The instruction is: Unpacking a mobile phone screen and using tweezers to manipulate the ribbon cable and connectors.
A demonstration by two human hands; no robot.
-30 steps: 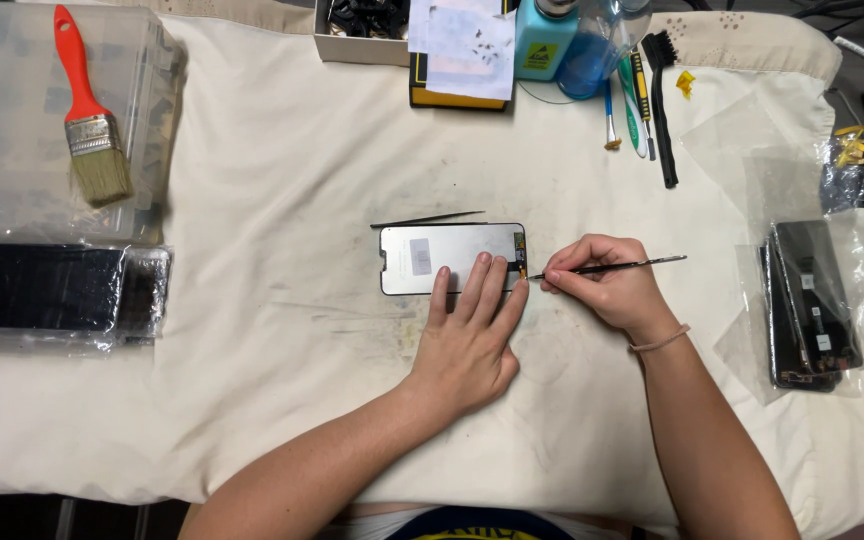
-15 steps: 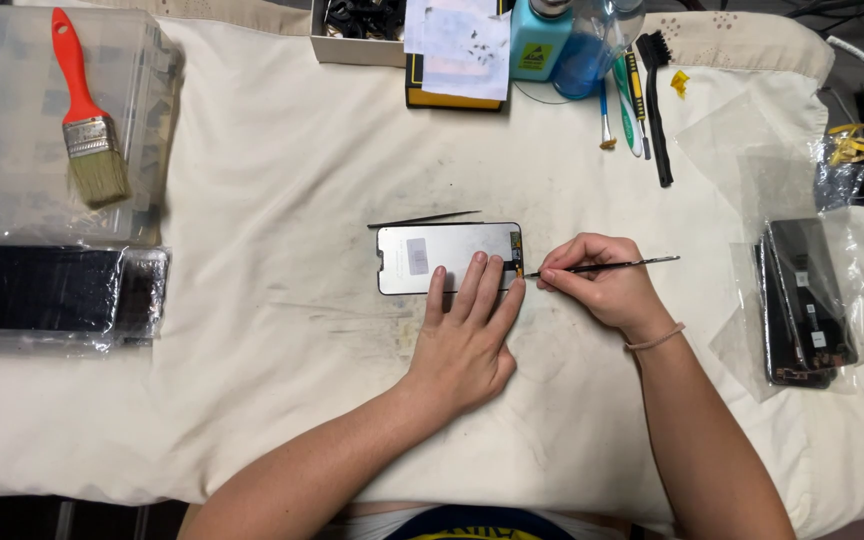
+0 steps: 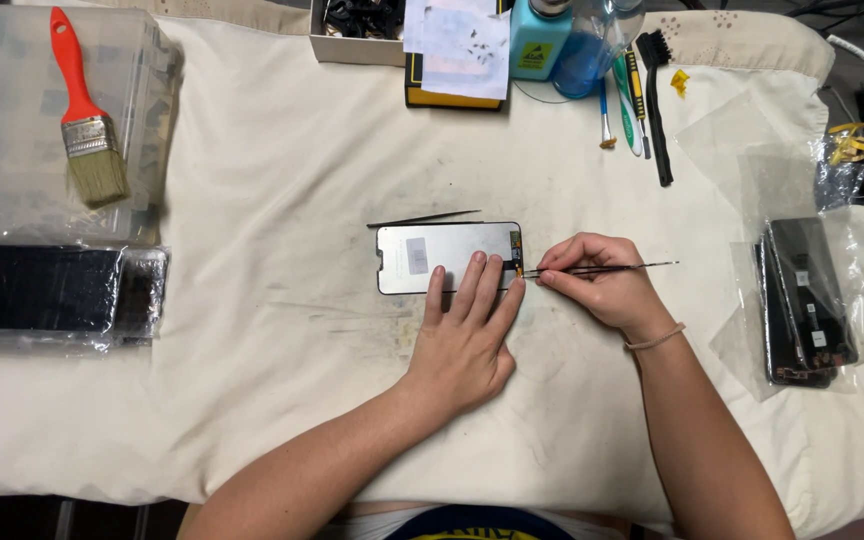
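Note:
A grey phone screen panel [image 3: 432,255] lies face down in the middle of the cream cloth [image 3: 282,180]. My left hand [image 3: 464,335] rests flat, fingers apart, with its fingertips pressing on the panel's near edge. My right hand [image 3: 600,285] pinches thin black tweezers [image 3: 602,268], whose tips touch a small orange connector at the panel's right end. A second thin dark tool [image 3: 424,217] lies on the cloth just behind the panel.
At the left are a clear plastic box [image 3: 12,150] with a red-handled brush [image 3: 82,110] on it and bagged dark panels [image 3: 42,290]. Blue bottles [image 3: 562,40], small tools [image 3: 642,90] and a cardboard box stand at the back. More bagged screens [image 3: 802,300] lie at the right.

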